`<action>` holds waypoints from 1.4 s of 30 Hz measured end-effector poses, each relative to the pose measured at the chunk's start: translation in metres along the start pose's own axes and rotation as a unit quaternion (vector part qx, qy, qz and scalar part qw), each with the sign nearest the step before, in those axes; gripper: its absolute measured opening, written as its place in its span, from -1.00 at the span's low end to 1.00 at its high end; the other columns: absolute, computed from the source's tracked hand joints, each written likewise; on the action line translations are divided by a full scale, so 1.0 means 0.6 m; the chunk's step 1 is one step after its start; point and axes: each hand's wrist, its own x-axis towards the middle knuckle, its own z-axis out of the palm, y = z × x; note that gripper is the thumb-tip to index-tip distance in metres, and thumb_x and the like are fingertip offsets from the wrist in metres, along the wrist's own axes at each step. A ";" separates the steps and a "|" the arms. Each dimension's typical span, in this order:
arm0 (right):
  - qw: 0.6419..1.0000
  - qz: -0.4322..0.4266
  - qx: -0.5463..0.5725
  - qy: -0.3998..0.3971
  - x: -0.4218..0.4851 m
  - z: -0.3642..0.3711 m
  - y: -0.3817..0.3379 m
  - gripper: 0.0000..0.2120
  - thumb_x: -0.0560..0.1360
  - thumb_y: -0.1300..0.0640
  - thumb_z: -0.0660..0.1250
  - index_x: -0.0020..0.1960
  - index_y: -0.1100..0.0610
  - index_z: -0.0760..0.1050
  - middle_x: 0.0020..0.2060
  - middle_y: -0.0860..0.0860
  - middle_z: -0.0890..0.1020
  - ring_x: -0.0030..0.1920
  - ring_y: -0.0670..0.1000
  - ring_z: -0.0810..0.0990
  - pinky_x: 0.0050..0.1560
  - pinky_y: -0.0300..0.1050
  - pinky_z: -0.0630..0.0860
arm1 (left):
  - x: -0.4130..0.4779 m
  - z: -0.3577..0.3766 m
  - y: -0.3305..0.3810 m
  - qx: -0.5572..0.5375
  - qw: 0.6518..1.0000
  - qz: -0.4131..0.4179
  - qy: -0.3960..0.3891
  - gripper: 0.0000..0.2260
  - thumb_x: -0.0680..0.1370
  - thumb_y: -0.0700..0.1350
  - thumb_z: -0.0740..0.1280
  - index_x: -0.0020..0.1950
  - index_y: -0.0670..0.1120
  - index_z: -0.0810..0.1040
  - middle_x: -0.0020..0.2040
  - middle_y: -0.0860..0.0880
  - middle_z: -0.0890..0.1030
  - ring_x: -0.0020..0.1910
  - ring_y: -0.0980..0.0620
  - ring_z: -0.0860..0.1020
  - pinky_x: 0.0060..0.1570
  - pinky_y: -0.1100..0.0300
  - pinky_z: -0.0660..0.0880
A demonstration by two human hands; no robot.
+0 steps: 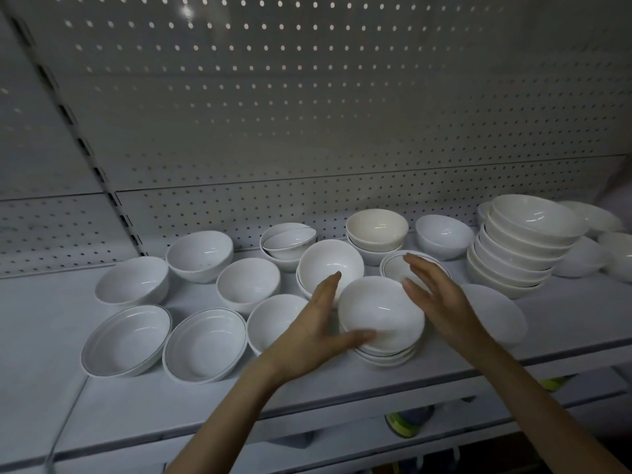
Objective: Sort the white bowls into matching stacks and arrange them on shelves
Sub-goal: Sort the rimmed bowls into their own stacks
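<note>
Two hands are being held around a short stack of bowls (390,354) at the front of the shelf (564,323). The left hand (318,323) is being held flat, fingers straight and together, with its thumb being laid against the stack's lower side. The right hand (441,295) is being held with straight, slightly spread fingers just beside the stack's right rim; whether it is touching cannot be told. A plain white bowl (379,302) is being carried on top of that stack, over shallower bowls edged with a thin dark line. Two line-edged shallow bowls (126,340) are being displayed side by side at the left front, with deeper plain bowls (200,256) behind them. A tall leaning stack (523,244) is being borne at the right, near the pegboard back panel (307,97)
</note>
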 end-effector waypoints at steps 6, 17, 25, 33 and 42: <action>0.996 0.000 -0.087 -0.031 0.096 0.024 -0.025 -0.64 0.53 0.15 0.31 0.31 0.08 0.39 0.22 -0.09 0.47 0.28 -0.11 0.39 0.25 -0.17 0.35 | 0.051 -0.075 -0.023 0.068 0.986 -0.012 0.153 -0.59 0.60 -0.11 0.25 0.44 -0.15 0.31 0.39 -0.07 0.41 0.35 -0.03 0.37 0.08 0.45 0.20; 0.964 0.068 -0.244 -0.080 0.188 0.070 -0.008 -0.66 0.45 0.33 0.36 0.22 0.23 0.51 0.10 0.13 0.62 0.05 0.02 0.58 0.03 -0.27 0.40 | 0.126 -0.086 -0.063 0.154 0.969 -0.072 0.180 -0.64 0.55 -0.29 0.25 0.35 -0.23 0.43 0.36 -0.18 0.41 0.28 -0.15 0.43 0.20 0.20 0.32; 0.976 0.076 -0.202 -0.041 0.185 0.070 -0.010 -0.71 0.44 0.37 0.33 0.14 0.22 0.56 0.02 0.12 0.65 -0.10 -0.08 0.55 -0.14 -0.36 0.39 | 0.125 -0.068 -0.074 0.135 0.971 -0.116 0.162 -0.86 0.51 -0.21 0.32 0.03 -0.20 0.59 0.03 -0.14 0.63 0.01 -0.16 0.55 -0.08 0.16 0.42; 0.982 0.051 -0.183 -0.011 0.186 0.073 -0.014 -0.71 0.44 0.41 0.31 0.14 0.26 0.57 0.05 0.13 0.65 -0.07 -0.05 0.56 0.02 -0.24 0.43 | 0.127 -0.067 -0.053 0.060 0.974 -0.101 0.195 -0.78 0.45 -0.38 0.25 0.02 -0.24 0.61 -0.10 -0.12 0.64 -0.04 -0.14 0.57 -0.04 0.13 0.48; 0.991 0.003 -0.129 0.043 0.192 0.059 -0.047 -0.75 0.46 0.37 0.32 0.13 0.25 0.57 0.03 0.09 0.64 -0.03 -0.04 0.56 0.05 -0.20 0.47 | 0.125 -0.086 -0.024 -0.072 0.965 -0.051 0.247 -0.73 0.55 -0.31 0.28 0.24 -0.17 0.55 0.17 -0.07 0.60 0.12 0.04 0.55 0.10 0.27 0.44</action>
